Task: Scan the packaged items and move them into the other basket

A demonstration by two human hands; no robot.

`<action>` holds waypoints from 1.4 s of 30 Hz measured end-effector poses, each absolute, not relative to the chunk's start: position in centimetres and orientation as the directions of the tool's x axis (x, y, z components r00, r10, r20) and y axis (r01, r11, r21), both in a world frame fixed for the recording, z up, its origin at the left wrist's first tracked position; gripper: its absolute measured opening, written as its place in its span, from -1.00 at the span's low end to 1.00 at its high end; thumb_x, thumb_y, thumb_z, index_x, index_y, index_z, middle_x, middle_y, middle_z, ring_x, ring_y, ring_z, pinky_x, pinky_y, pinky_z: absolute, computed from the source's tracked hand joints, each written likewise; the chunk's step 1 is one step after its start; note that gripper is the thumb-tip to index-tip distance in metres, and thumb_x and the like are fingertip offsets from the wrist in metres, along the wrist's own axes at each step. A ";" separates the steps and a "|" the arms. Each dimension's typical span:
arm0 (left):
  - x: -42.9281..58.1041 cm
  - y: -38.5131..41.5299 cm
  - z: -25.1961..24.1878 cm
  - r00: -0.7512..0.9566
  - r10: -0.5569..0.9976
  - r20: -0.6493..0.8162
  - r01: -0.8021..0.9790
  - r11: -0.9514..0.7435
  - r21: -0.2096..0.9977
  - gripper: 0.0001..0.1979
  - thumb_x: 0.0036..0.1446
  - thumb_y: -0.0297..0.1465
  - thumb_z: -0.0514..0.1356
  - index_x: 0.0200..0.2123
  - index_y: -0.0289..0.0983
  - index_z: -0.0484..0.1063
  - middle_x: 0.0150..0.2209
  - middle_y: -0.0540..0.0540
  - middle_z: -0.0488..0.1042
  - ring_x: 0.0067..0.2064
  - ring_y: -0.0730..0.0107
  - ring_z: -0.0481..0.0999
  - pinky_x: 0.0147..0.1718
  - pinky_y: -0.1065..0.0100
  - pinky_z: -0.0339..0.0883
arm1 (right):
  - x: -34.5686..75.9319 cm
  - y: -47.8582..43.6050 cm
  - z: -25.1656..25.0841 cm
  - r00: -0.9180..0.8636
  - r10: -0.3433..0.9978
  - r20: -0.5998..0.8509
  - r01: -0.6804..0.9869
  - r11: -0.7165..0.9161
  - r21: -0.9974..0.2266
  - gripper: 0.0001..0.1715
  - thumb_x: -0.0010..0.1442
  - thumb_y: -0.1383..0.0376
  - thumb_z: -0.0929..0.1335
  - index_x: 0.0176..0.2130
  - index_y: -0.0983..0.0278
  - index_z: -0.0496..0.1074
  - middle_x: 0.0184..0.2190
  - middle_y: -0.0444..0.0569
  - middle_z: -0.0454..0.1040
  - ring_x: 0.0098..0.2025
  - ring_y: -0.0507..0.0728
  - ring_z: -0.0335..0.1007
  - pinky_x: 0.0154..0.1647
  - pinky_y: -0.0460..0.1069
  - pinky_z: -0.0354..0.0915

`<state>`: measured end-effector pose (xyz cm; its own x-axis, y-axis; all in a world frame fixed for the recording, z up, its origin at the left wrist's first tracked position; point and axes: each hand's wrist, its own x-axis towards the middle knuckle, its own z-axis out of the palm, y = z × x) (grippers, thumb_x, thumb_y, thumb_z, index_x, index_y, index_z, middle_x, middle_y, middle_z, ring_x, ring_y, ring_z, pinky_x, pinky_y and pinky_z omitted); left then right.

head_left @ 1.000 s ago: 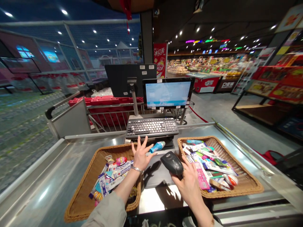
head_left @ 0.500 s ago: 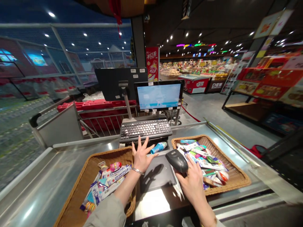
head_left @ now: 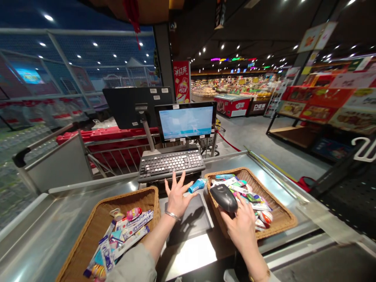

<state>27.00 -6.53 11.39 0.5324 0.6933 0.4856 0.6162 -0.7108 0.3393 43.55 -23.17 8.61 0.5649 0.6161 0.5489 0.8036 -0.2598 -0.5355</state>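
Black plastic barcode scanner clasped in the right hand, over the right wicker basket; the left hand spreads open, fingers apart, just beside a blue-and-white tube on the steel counter.

We're live at a supermarket checkout: steel counter, till screen, keyboard, barcode scanner, and beyond, a red freezer chest and packed shelves of goods!
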 end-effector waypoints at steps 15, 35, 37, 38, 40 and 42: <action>33.2 -7.7 10.8 0.584 0.677 0.447 0.569 -0.735 0.368 -0.60 0.11 -0.14 0.28 0.05 0.07 0.47 0.36 0.01 0.09 0.43 -0.10 -0.19 0.25 -0.41 -0.38 | 48.1 -24.7 8.1 0.674 0.519 0.525 0.727 -0.341 -0.596 -0.41 0.14 -0.05 0.29 -0.07 0.34 0.50 0.01 0.24 0.48 0.19 0.35 0.23 0.23 0.31 0.03; 40.8 -8.6 8.3 0.703 0.589 0.399 0.463 -0.805 0.371 -0.59 0.13 -0.10 0.25 0.06 0.07 0.46 0.35 0.03 0.13 0.43 -0.06 -0.21 0.27 -0.38 -0.45 | 53.2 -27.7 7.4 0.814 0.334 0.475 0.579 -0.533 -0.617 -0.35 0.14 -0.13 0.24 -0.15 0.32 0.54 -0.05 0.23 0.52 0.15 0.38 0.30 0.19 0.30 0.10; 41.6 -8.6 7.9 0.709 0.582 0.398 0.458 -0.809 0.367 -0.59 0.12 -0.09 0.25 0.07 0.09 0.45 0.35 0.03 0.12 0.43 -0.07 -0.21 0.27 -0.39 -0.44 | 53.6 -28.0 7.5 0.825 0.306 0.475 0.561 -0.542 -0.626 -0.33 0.13 -0.15 0.24 -0.16 0.32 0.54 -0.09 0.21 0.54 0.12 0.38 0.32 0.17 0.29 0.13; 41.9 -8.6 7.7 0.711 0.580 0.398 0.456 -0.811 0.367 -0.58 0.12 -0.08 0.25 0.07 0.09 0.45 0.35 0.03 0.13 0.43 -0.07 -0.20 0.27 -0.39 -0.43 | 53.8 -28.2 7.5 0.830 0.291 0.475 0.552 -0.545 -0.631 -0.32 0.12 -0.17 0.23 -0.17 0.32 0.55 -0.10 0.21 0.54 0.11 0.38 0.33 0.17 0.28 0.14; 42.7 -8.6 7.3 0.717 0.571 0.400 0.449 -0.817 0.362 -0.58 0.12 -0.07 0.25 0.06 0.10 0.45 0.35 0.04 0.13 0.43 -0.08 -0.19 0.26 -0.40 -0.42 | 54.2 -28.6 7.4 0.840 0.273 0.469 0.535 -0.552 -0.639 -0.30 0.11 -0.19 0.23 -0.19 0.32 0.55 -0.09 0.21 0.54 0.11 0.38 0.34 0.18 0.27 0.15; 43.5 -8.7 7.1 0.725 0.558 0.403 0.441 -0.826 0.351 -0.59 0.11 -0.07 0.25 0.06 0.12 0.45 0.35 0.04 0.14 0.43 -0.08 -0.18 0.26 -0.40 -0.41 | 54.5 -29.0 7.1 0.853 0.270 0.447 0.515 -0.573 -0.638 -0.28 0.12 -0.20 0.22 -0.18 0.33 0.55 -0.06 0.23 0.53 0.13 0.38 0.33 0.19 0.27 0.15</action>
